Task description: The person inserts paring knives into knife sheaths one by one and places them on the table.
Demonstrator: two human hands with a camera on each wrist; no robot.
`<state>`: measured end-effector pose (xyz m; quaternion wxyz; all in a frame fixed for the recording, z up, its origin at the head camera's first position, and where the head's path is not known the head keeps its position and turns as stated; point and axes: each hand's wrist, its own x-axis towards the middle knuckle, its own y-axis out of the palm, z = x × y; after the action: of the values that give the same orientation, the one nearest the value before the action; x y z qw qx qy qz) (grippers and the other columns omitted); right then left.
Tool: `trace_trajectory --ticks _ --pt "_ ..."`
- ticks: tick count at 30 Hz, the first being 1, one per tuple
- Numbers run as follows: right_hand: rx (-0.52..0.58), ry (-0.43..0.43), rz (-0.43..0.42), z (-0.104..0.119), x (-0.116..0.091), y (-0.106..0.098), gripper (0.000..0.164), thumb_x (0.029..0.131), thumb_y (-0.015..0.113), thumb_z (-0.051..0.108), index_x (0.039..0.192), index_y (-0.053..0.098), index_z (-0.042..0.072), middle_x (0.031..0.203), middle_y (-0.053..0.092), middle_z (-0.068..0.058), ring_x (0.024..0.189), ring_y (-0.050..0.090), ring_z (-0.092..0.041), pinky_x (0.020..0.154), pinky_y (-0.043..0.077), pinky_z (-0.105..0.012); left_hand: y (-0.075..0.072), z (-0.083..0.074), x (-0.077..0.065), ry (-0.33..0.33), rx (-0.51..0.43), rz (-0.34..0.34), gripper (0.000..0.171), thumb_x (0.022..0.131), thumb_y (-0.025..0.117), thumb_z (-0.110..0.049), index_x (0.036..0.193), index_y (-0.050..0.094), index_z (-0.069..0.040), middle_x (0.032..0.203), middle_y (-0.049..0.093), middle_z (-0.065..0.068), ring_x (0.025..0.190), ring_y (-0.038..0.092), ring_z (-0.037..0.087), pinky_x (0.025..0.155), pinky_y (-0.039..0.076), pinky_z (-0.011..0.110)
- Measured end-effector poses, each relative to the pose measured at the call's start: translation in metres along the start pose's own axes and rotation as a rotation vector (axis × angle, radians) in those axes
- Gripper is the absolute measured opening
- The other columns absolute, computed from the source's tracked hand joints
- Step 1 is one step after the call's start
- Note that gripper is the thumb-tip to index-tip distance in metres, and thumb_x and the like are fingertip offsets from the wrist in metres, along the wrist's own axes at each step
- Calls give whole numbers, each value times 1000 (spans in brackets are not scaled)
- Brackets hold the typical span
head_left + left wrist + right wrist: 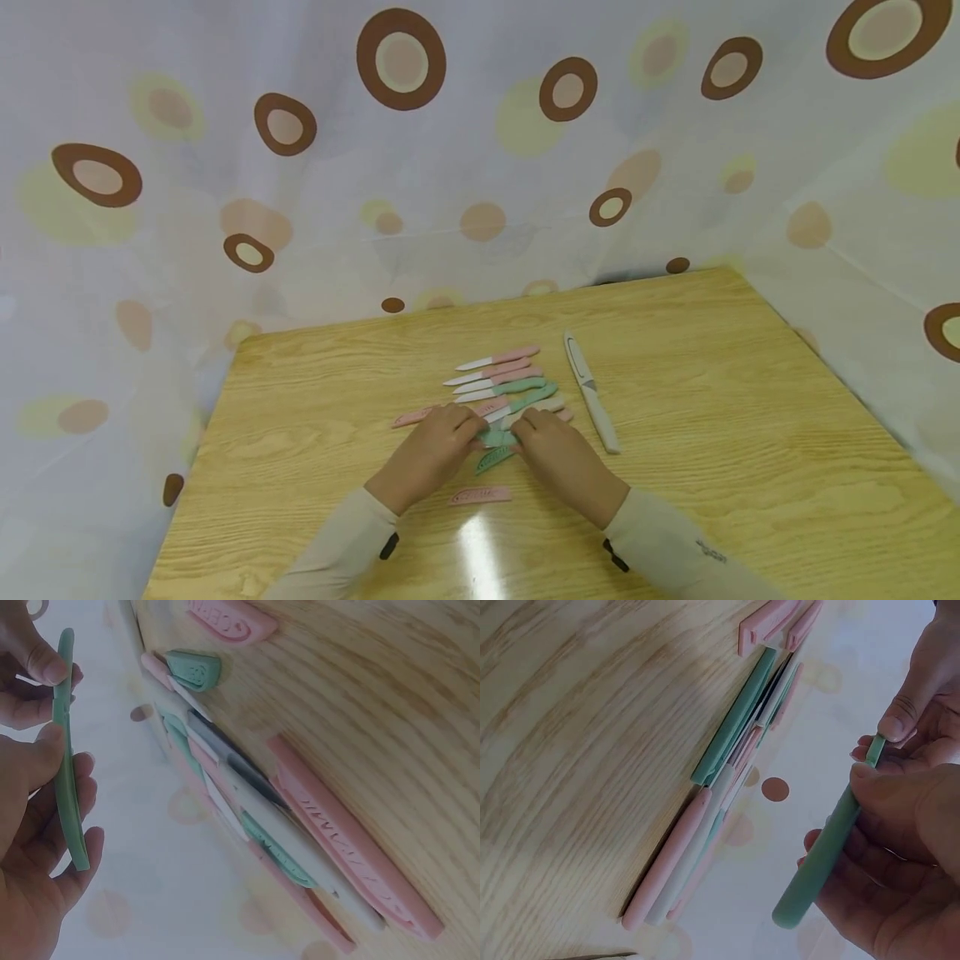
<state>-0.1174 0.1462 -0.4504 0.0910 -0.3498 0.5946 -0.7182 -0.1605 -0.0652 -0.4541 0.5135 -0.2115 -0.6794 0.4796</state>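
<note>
The left hand point(433, 450) curls its fingers round a green cover point(67, 796) and the right hand point(564, 457) grips the green knife point(817, 866) by its handle, between them over the table point(712, 375). The blade is hidden, probably inside the cover, so slipping fingers could get cut. No handle sticks out of the front pink cover point(481, 496).

A person's left hand point(431, 450) and right hand point(564, 457) hold a green piece point(498, 437) near 3 pink knives point(516, 367), 2 green knives point(521, 385) and a white knife point(601, 417).
</note>
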Motion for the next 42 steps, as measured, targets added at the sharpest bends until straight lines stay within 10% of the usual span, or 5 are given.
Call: trace_trajectory --ticks 8,13,32,42 --pt "0 4 26 -2 2 2 20 77 75 17 86 63 4 84 58 -3 74 53 -14 64 48 -21 4 3 -2 -28 -58 24 22 81 70 -14 100 63 -6 95 60 0 86 55 12 76 45 20" --pt "3 66 71 -12 2 -1 20 77 75 19 86 63 6 86 59 -2 79 53 -16 70 48 -25 -1 14 -6 -156 -88 60 25 90 62 -17 112 61 -5 108 58 4 99 54 17 86 44 27" --pt "215 725 122 -103 -14 -23 25 89 60 12 90 60 -13 78 61 -18 62 56 -22 54 50 -35 -7 59 -39 -487 34 154 27 87 65 -25 101 68 -2 100 63 11 89 58 26 75 50 38" --pt "269 871 244 -129 -20 -4 32 88 52 10 59 43 5 50 34 1 43 31 -11 39 28 -22 -6 58 -45 -500 35 179 23 85 67 -21 99 68 -2 98 63 11 87 58 25 72 51 36"
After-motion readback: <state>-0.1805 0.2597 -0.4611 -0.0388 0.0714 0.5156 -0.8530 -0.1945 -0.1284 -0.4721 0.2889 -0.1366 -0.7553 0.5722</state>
